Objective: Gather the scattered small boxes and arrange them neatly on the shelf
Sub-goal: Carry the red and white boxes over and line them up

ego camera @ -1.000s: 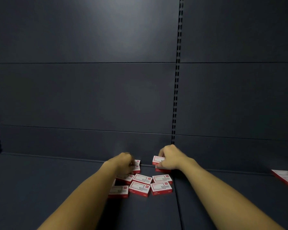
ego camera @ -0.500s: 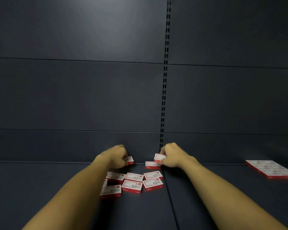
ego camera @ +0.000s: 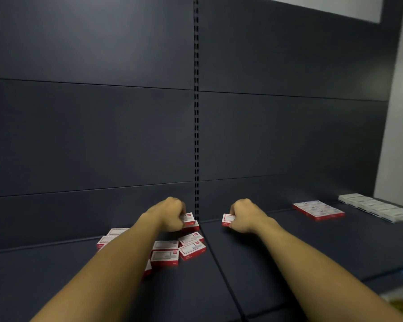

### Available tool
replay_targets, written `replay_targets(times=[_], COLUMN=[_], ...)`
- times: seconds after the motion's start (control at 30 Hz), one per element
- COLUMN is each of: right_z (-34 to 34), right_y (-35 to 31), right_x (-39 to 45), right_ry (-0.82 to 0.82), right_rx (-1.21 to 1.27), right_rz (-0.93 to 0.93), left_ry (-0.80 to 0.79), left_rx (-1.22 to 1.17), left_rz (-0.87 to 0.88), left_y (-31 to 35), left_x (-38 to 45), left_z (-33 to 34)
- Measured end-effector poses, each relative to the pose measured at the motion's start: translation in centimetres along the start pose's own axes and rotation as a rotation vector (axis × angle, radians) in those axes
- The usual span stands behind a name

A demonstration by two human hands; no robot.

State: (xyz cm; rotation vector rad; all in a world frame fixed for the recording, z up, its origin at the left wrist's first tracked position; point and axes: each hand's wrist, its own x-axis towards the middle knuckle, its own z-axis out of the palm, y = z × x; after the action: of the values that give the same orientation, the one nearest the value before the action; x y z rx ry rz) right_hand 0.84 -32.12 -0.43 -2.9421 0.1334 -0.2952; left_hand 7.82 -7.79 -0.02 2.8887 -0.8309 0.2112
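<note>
Two hands reach to the back of the dark shelf (ego camera: 289, 252); my left hand (ego camera: 170, 213) curls its fingers round a red-and-white box (ego camera: 188, 217) above the scattered boxes (ego camera: 172, 248) — my right hand (ego camera: 243, 216) pinches another box (ego camera: 227, 220), apart from the heap; a neat red row (ego camera: 318, 209) lies well to the right.

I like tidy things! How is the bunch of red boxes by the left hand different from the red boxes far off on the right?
The bunch by the left hand is a scattered pile, with boxes turned different ways; the neat group lies flat in straight rows, edges touching. The left hand reaches into the pile; no hand touches the neat group. Both sets are small red-and-white boxes on the same dark shelf.
</note>
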Motion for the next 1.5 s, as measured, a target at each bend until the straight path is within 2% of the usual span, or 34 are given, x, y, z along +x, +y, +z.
replay_targets(times=[0.33, 0.8, 1.5], right_z=[-1.5, -6.2, -11.0], right_y=[6.6, 18.6, 35.6], right_x=[-4.4, -11.2, -21.9], right_ry=[0.030, 0.096, 0.107], right_rx=[-0.078, -0.135, -0.116], right_rz=[0.222, 0.413, 0.379], left_ry=[0.128, 0.029, 0.045], left_rx=[-0.044, -0.012, 0.062], left_rz=[0.204, 0.330, 0.368], left_y=[6.2, 19.1, 40.5], left_x=[2.8, 6.2, 5.6], left_z=[1.9, 2.3, 3.2])
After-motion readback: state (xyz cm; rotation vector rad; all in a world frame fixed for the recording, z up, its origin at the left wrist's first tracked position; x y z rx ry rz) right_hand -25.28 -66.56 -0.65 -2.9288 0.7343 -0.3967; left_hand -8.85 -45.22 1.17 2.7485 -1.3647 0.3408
